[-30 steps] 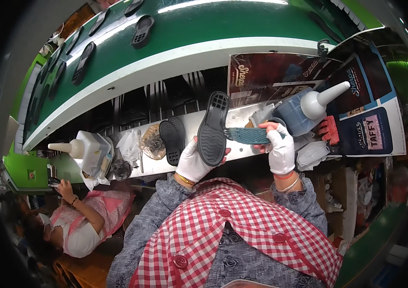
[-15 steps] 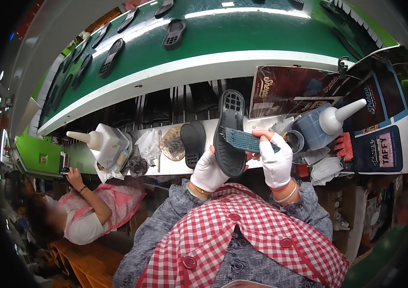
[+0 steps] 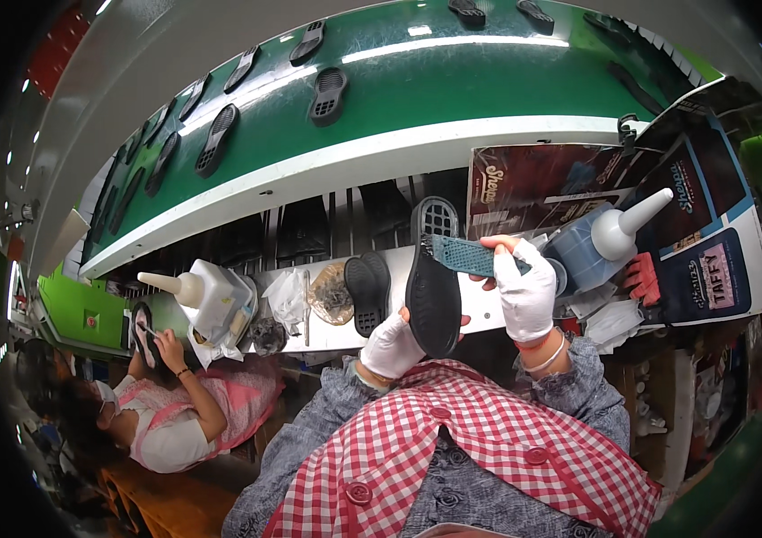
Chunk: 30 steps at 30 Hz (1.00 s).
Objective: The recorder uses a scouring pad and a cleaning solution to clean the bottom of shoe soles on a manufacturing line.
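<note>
A black shoe sole (image 3: 435,309) stands upright in front of me, its grid-like heel end pointing away. My left hand (image 3: 390,348), in a white glove with bare fingertips, grips its near end from the left. My right hand (image 3: 526,291), gloved the same way, is closed on a flat teal brush (image 3: 469,256) with a textured handle. The brush's bristle end touches or nearly touches the sole's surface just below the heel grid. Another black sole (image 3: 368,291) lies on the white ledge left of the held one.
Beyond a white rail, several soles (image 3: 328,95) lie on a green conveyor belt (image 3: 417,85). White spouted bottles stand left (image 3: 206,294) and right (image 3: 596,235). A cardboard piece (image 3: 547,179) stands behind. At left, a co-worker (image 3: 186,403) holds a sole.
The view has shifted, and the belt soles appear in different places. The held sole sits lower and is tilted differently; the brush now lies nearer the heel grid. A sole now shows with the co-worker.
</note>
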Each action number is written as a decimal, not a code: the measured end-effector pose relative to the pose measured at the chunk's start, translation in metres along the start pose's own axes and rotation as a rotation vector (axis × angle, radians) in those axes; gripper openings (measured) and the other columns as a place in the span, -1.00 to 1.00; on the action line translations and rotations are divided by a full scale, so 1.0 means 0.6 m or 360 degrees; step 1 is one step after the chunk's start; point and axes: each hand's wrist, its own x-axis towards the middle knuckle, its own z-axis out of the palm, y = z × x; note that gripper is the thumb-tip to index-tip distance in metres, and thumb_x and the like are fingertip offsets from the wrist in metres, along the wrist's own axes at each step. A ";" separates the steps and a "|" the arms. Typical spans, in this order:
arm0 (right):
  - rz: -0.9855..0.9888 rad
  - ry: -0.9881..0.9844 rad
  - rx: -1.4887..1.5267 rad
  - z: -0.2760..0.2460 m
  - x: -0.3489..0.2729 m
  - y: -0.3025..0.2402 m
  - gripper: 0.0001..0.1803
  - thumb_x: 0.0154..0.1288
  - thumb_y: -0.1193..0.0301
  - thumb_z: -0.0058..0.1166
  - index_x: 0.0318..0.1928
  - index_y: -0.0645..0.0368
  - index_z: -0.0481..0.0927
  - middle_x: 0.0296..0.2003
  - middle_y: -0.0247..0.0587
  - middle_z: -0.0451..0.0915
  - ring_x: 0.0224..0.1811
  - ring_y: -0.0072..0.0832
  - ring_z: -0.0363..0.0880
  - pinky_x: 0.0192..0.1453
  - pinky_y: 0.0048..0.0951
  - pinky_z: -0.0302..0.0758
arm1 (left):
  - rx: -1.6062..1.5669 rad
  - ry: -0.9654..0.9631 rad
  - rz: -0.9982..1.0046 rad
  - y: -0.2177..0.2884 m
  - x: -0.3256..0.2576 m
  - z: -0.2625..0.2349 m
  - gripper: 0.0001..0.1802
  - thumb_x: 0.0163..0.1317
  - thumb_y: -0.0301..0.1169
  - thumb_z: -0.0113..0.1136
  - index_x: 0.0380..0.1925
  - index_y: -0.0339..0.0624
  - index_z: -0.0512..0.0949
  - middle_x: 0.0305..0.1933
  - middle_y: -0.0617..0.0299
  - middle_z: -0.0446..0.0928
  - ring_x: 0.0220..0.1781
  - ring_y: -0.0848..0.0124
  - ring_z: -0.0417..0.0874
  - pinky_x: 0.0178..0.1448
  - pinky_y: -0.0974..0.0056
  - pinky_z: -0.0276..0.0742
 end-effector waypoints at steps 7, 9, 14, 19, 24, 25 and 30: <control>-0.0064 -0.0014 -0.0061 -0.010 0.033 -0.009 -0.81 0.37 0.49 -0.06 -0.13 0.30 0.58 -0.35 -0.26 0.63 -0.42 -0.62 0.63 -0.43 -0.71 0.46 | 0.0062 -0.0045 -0.0084 -0.001 -0.006 -0.009 -0.16 0.17 0.03 0.21 0.32 -0.19 0.16 0.26 -0.03 0.33 0.27 -0.09 0.38 0.28 -0.08 0.37; -0.0026 -0.0071 -0.0106 -0.010 0.028 -0.006 -0.81 0.37 0.50 -0.07 -0.14 0.30 0.58 -0.35 -0.26 0.63 -0.43 -0.60 0.64 -0.44 -0.69 0.46 | 0.0024 -0.0029 -0.0076 -0.002 -0.009 -0.013 -0.17 0.17 0.04 0.20 0.31 -0.19 0.17 0.26 -0.03 0.32 0.27 -0.07 0.38 0.28 -0.08 0.37; 0.0130 -0.0176 -0.0169 -0.008 -0.013 0.016 -0.82 0.35 0.51 -0.06 -0.14 0.30 0.58 -0.34 -0.24 0.62 -0.45 -0.57 0.64 -0.45 -0.68 0.47 | -0.0065 0.0108 -0.0007 -0.004 0.000 -0.023 -0.21 0.18 0.05 0.18 0.28 -0.18 0.23 0.26 -0.03 0.33 0.24 0.03 0.43 0.26 -0.05 0.40; 0.0264 -0.0197 -0.0093 -0.005 -0.020 0.024 -0.82 0.35 0.51 -0.06 -0.14 0.29 0.59 -0.35 -0.23 0.62 -0.47 -0.57 0.64 -0.47 -0.68 0.47 | -0.0103 0.0104 -0.0004 -0.002 0.000 -0.021 -0.23 0.19 0.06 0.15 0.26 -0.19 0.25 0.24 -0.04 0.36 0.22 0.08 0.45 0.24 -0.03 0.43; 0.0295 -0.0294 -0.0148 -0.007 -0.018 0.022 -0.81 0.35 0.51 -0.06 -0.15 0.31 0.59 -0.38 -0.23 0.63 -0.48 -0.56 0.65 -0.50 -0.70 0.45 | -0.0060 0.0163 0.0057 -0.007 0.008 -0.030 -0.27 0.23 0.09 0.09 0.23 -0.19 0.28 0.22 -0.02 0.39 0.20 0.10 0.47 0.21 -0.06 0.45; 0.0315 -0.0297 -0.0169 -0.007 -0.018 0.020 -0.82 0.34 0.51 -0.06 -0.16 0.32 0.59 -0.38 -0.23 0.62 -0.48 -0.57 0.64 -0.50 -0.70 0.45 | -0.0070 0.0166 0.0062 -0.007 0.009 -0.029 -0.28 0.24 0.09 0.07 0.22 -0.19 0.29 0.21 -0.01 0.39 0.19 0.10 0.47 0.20 -0.06 0.46; 0.0328 -0.0307 -0.0237 -0.002 -0.024 0.023 -0.83 0.32 0.51 -0.03 -0.19 0.33 0.59 -0.42 -0.26 0.60 -0.51 -0.64 0.59 -0.51 -0.69 0.46 | -0.0162 0.0162 0.0062 -0.009 0.011 -0.050 -0.35 0.32 0.09 -0.05 0.20 -0.19 0.32 0.20 0.01 0.41 0.17 0.13 0.49 0.20 -0.05 0.44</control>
